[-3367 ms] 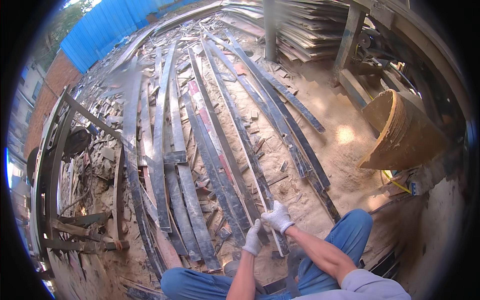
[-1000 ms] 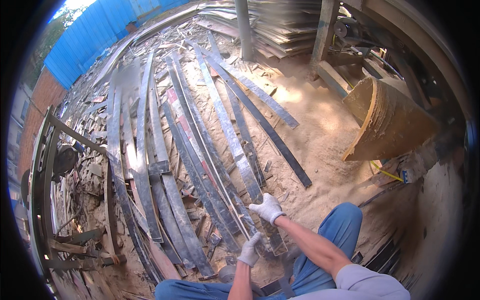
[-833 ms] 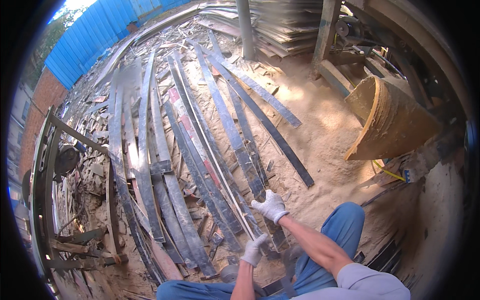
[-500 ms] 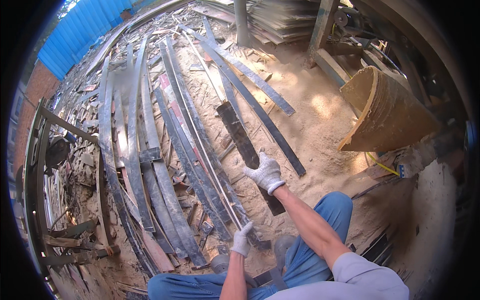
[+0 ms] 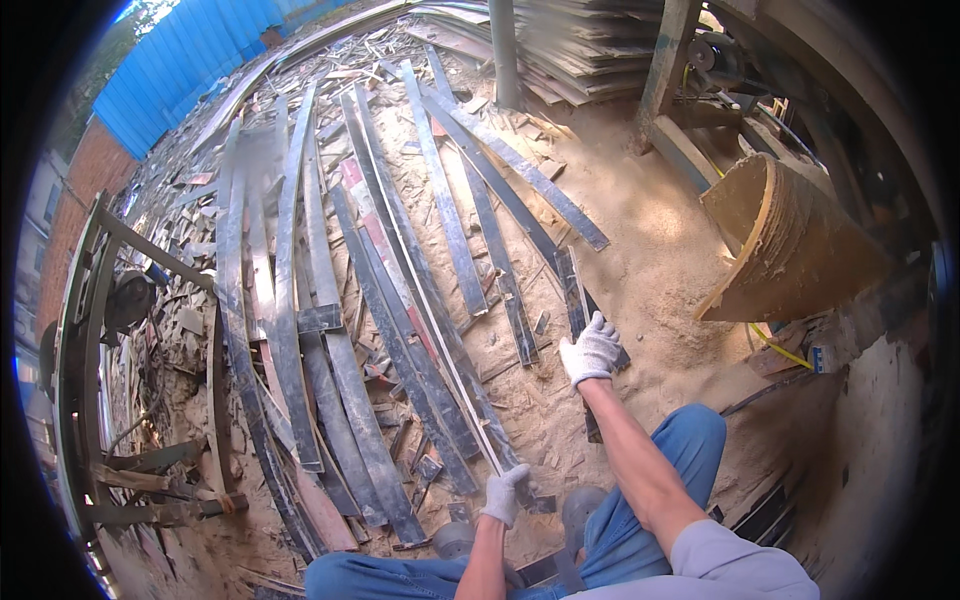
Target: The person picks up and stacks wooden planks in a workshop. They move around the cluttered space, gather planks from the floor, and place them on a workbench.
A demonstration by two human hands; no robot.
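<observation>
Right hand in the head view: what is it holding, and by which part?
The gloved right hand grips a short dark plank partway along its length, nearer its near end, which sticks out below the glove.

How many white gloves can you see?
2. One glove is on the right hand, gripping a dark wooden strip over the sawdust. The other is on the left hand, lower down, holding the end of a pale thin strip.
</observation>
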